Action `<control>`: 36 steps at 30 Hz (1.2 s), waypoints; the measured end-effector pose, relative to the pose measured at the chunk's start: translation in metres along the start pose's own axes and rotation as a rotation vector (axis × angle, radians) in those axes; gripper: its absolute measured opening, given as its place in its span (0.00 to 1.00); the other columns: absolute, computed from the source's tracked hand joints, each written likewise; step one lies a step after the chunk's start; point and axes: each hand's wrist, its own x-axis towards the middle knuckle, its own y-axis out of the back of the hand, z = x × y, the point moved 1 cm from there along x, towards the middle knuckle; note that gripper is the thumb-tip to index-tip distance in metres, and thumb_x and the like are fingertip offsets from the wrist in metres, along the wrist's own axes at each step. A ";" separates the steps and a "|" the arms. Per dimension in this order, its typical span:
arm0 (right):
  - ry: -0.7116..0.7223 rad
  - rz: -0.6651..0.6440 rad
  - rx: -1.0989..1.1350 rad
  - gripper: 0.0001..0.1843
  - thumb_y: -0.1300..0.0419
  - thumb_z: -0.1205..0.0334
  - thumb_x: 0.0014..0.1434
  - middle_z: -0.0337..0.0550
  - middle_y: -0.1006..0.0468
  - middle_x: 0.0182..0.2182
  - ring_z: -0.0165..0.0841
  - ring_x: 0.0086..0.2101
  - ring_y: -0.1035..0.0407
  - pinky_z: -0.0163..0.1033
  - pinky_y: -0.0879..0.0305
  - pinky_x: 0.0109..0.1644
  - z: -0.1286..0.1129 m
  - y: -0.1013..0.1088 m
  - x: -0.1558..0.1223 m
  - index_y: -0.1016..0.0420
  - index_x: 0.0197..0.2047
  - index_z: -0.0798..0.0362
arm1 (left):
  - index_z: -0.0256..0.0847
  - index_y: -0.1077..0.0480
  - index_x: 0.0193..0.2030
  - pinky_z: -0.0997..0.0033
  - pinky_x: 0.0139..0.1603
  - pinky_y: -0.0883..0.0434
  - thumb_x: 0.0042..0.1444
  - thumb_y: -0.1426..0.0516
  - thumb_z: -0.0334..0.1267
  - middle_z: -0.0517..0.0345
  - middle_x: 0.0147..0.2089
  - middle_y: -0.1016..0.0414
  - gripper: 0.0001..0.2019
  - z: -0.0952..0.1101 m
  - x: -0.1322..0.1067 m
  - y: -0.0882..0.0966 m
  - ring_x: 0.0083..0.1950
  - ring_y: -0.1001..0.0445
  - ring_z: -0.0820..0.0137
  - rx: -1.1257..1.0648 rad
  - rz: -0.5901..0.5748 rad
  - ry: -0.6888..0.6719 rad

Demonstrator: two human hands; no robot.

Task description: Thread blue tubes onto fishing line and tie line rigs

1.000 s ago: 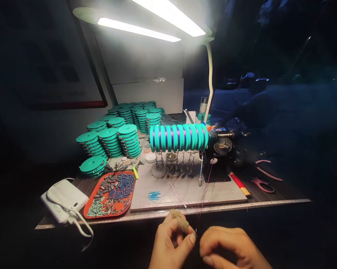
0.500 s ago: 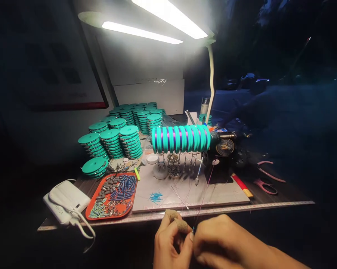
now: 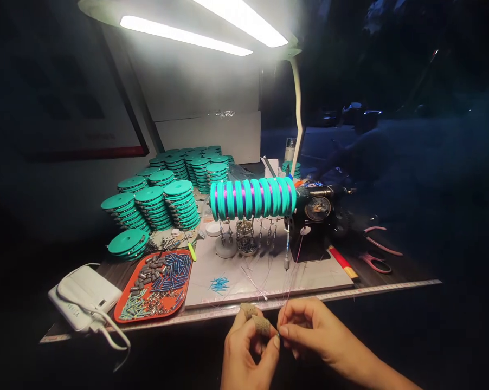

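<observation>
My left hand [image 3: 248,349], with tan tape on two fingers, is closed in a pinch at the table's front edge. A tiny dark-blue piece [image 3: 277,335] shows at its fingertips, too small to make out. Right beside it, my right hand [image 3: 313,331] has thumb and forefinger pressed together on a thin line [image 3: 286,295]. The line runs up toward the black winding machine [image 3: 317,208]. On that machine sits a row of teal foam spools [image 3: 252,197] wound with purple line, with small metal swivels [image 3: 269,235] hanging below.
An orange tray [image 3: 120,303] holds sinkers, blue tubes and beads. Blue sticks [image 3: 219,283] lie on the board [image 3: 236,273]. Stacked teal spools [image 3: 149,208] stand behind. At left is a white power bank [image 3: 82,298]; at right, pink-handled scissors [image 3: 377,264]. A lamp [image 3: 187,35] hangs overhead.
My right hand has turned and its fingers have opened out from a tighter curl, staying close to the left fingertips. My left hand keeps its pinch. The view has shifted slightly.
</observation>
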 end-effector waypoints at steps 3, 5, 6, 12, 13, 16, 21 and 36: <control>-0.018 -0.009 -0.002 0.13 0.36 0.57 0.43 0.36 0.32 0.18 0.24 0.18 0.40 0.31 0.44 0.23 -0.002 0.001 -0.001 0.34 0.24 0.57 | 0.39 0.30 0.23 0.76 0.25 0.43 0.48 0.44 0.35 0.60 0.26 0.38 0.06 0.003 0.000 -0.001 0.26 0.41 0.74 0.010 0.006 0.019; -0.020 -0.002 -0.041 0.11 0.38 0.60 0.43 0.35 0.33 0.17 0.24 0.18 0.42 0.31 0.46 0.23 -0.002 0.001 -0.001 0.35 0.23 0.57 | 0.39 0.31 0.23 0.76 0.25 0.43 0.47 0.44 0.34 0.60 0.27 0.38 0.05 0.004 0.000 -0.002 0.25 0.41 0.74 0.001 0.010 0.029; -0.013 0.004 -0.070 0.10 0.39 0.61 0.43 0.34 0.34 0.17 0.23 0.18 0.43 0.31 0.48 0.23 -0.001 0.001 0.000 0.35 0.23 0.57 | 0.39 0.31 0.23 0.76 0.24 0.43 0.47 0.44 0.34 0.60 0.27 0.38 0.05 0.004 0.000 -0.002 0.25 0.41 0.74 -0.006 0.010 0.037; 0.076 0.069 -0.204 0.07 0.40 0.64 0.43 0.33 0.38 0.18 0.24 0.21 0.48 0.31 0.51 0.25 0.004 0.003 0.002 0.35 0.21 0.57 | 0.38 0.32 0.22 0.74 0.26 0.43 0.47 0.44 0.38 0.60 0.26 0.39 0.08 -0.004 0.001 -0.004 0.26 0.42 0.73 -0.061 -0.020 0.128; 0.082 0.064 -0.193 0.08 0.40 0.63 0.43 0.33 0.38 0.18 0.24 0.22 0.47 0.31 0.51 0.26 0.004 0.004 0.002 0.35 0.22 0.57 | 0.38 0.32 0.21 0.74 0.26 0.44 0.48 0.44 0.39 0.61 0.26 0.40 0.09 -0.003 0.001 -0.004 0.26 0.42 0.73 -0.054 -0.020 0.127; 0.026 0.014 -0.131 0.11 0.40 0.57 0.46 0.35 0.35 0.21 0.26 0.22 0.43 0.32 0.46 0.26 0.005 0.005 -0.004 0.33 0.28 0.57 | 0.38 0.31 0.21 0.74 0.25 0.44 0.48 0.44 0.39 0.61 0.26 0.40 0.09 0.001 0.002 -0.002 0.25 0.43 0.73 -0.011 -0.012 0.097; 0.021 0.036 -0.442 0.08 0.44 0.61 0.50 0.37 0.31 0.19 0.28 0.22 0.37 0.31 0.43 0.26 0.004 0.001 -0.021 0.31 0.26 0.57 | 0.39 0.31 0.22 0.75 0.24 0.44 0.47 0.44 0.37 0.60 0.27 0.38 0.07 0.006 0.002 0.000 0.24 0.42 0.74 -0.004 0.000 0.089; 0.793 -0.343 -1.371 0.07 0.45 0.67 0.54 0.34 0.37 0.18 0.28 0.21 0.48 0.34 0.53 0.25 -0.070 -0.020 0.040 0.31 0.25 0.55 | 0.44 0.30 0.32 0.73 0.33 0.32 0.52 0.47 0.27 0.54 0.35 0.35 0.08 0.013 -0.007 0.012 0.34 0.29 0.67 0.402 0.310 -0.276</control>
